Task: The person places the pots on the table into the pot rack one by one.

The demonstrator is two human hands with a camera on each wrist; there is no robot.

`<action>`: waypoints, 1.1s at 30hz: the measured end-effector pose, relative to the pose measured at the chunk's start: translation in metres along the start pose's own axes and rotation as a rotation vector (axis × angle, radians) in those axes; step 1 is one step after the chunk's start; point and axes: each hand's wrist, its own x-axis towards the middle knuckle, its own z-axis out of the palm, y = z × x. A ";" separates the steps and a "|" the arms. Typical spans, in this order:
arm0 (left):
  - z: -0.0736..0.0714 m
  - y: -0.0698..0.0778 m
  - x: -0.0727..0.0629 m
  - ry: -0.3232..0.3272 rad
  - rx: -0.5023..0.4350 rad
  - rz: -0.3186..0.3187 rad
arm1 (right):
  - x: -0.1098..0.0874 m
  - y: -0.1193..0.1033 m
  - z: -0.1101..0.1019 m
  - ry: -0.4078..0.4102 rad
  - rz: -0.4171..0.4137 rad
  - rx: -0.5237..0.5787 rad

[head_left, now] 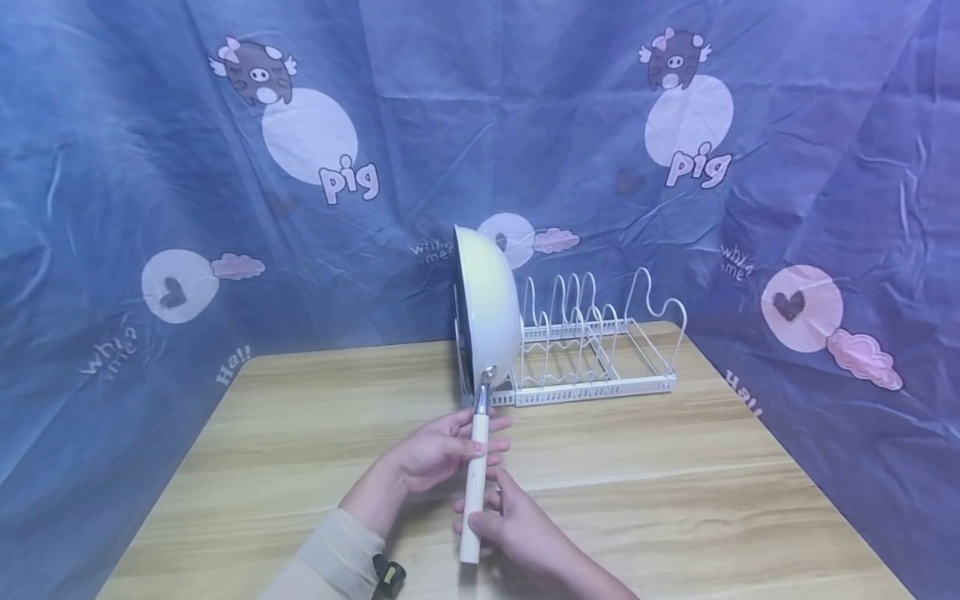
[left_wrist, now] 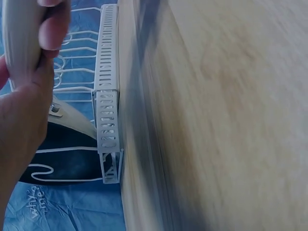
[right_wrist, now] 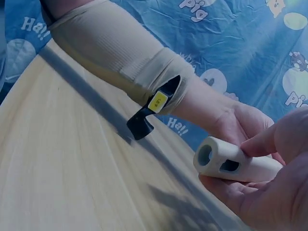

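Note:
A white wok (head_left: 491, 308) with a dark inside stands on edge at the left end of a white wire pan rack (head_left: 592, 390), its handle pointing toward me. In the left wrist view, a wire divider of the rack crosses in front of the dark inside (left_wrist: 67, 163). My left hand (head_left: 438, 454) holds the upper part of the cream handle (head_left: 474, 492), thumb in front and fingers behind. Lower down, near the handle's end, my right hand (head_left: 517, 521) grips it between thumb and fingers. The right wrist view shows the handle's hollow end (right_wrist: 204, 155) poking out of that grip.
The rack's other wire dividers (head_left: 577, 292) rise to the right of the wok. Everything stands on a wood-grain table (head_left: 315, 417). A blue cloth (head_left: 465, 125) printed with pigs hangs behind and along both sides. A black strap (head_left: 388, 575) is on the left sleeve.

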 end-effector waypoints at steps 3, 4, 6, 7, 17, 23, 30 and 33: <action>-0.001 -0.001 0.001 0.057 0.036 -0.019 | 0.004 0.003 -0.001 0.040 0.014 -0.102; -0.001 -0.002 0.001 0.072 0.051 -0.022 | 0.005 0.004 -0.002 0.051 0.020 -0.135; 0.000 -0.002 0.001 0.104 0.066 -0.032 | 0.007 0.006 -0.002 0.068 0.032 -0.198; 0.000 -0.003 0.001 0.118 0.071 -0.041 | 0.009 0.008 -0.002 0.070 0.039 -0.208; 0.001 -0.005 0.000 0.186 0.104 -0.068 | 0.020 0.016 -0.002 0.091 0.061 -0.237; 0.004 -0.007 -0.003 0.264 0.202 -0.062 | 0.024 0.015 -0.002 0.109 0.065 -0.283; 0.017 -0.007 -0.016 0.406 0.641 -0.072 | 0.025 0.006 -0.006 0.172 0.053 -0.739; 0.025 -0.006 -0.023 0.423 0.832 -0.068 | 0.024 0.002 -0.008 0.170 0.044 -0.905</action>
